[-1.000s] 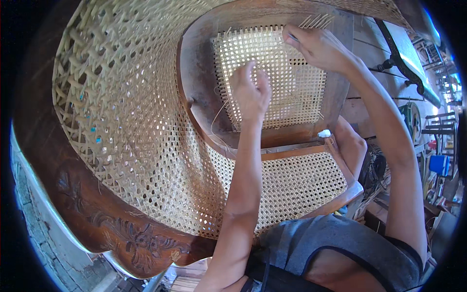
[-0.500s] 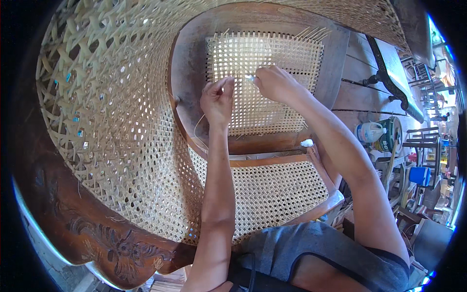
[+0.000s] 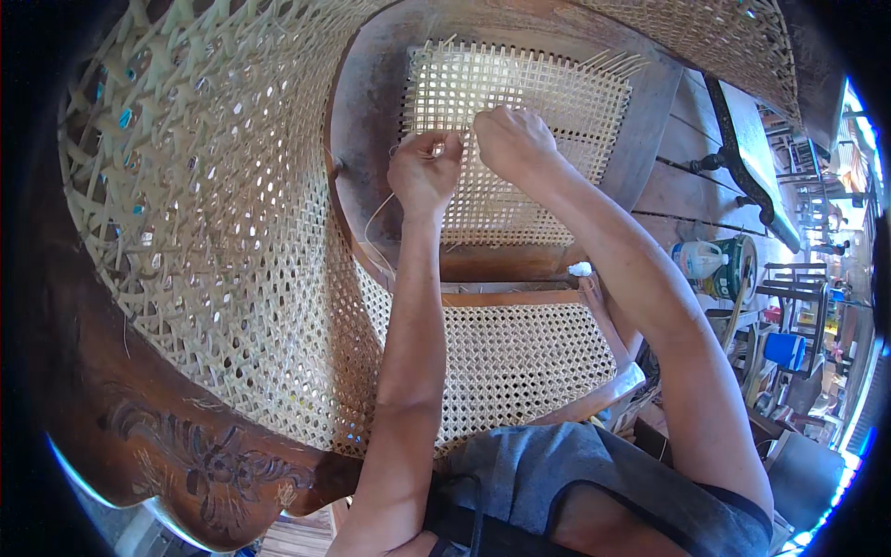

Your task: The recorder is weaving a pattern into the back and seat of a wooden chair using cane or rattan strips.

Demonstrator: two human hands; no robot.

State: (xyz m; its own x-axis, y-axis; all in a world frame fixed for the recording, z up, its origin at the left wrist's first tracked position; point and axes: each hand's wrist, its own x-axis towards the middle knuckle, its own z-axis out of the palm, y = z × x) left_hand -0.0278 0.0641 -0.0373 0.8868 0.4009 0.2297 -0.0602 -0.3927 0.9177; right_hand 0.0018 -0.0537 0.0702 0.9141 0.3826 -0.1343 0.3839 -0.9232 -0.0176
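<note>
Cane seat panel (image 3: 520, 139), upper centre of frame: pale open-weave grid in dark wood frame (image 3: 367, 139), loose strand ends sticking out at top & right edges. Thin cane strand (image 3: 376, 218) loops off its left side, curving down.

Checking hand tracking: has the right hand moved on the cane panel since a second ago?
Yes. The right hand has come from the woven cane panel's far right corner toward its middle, now beside the left hand.
</note>
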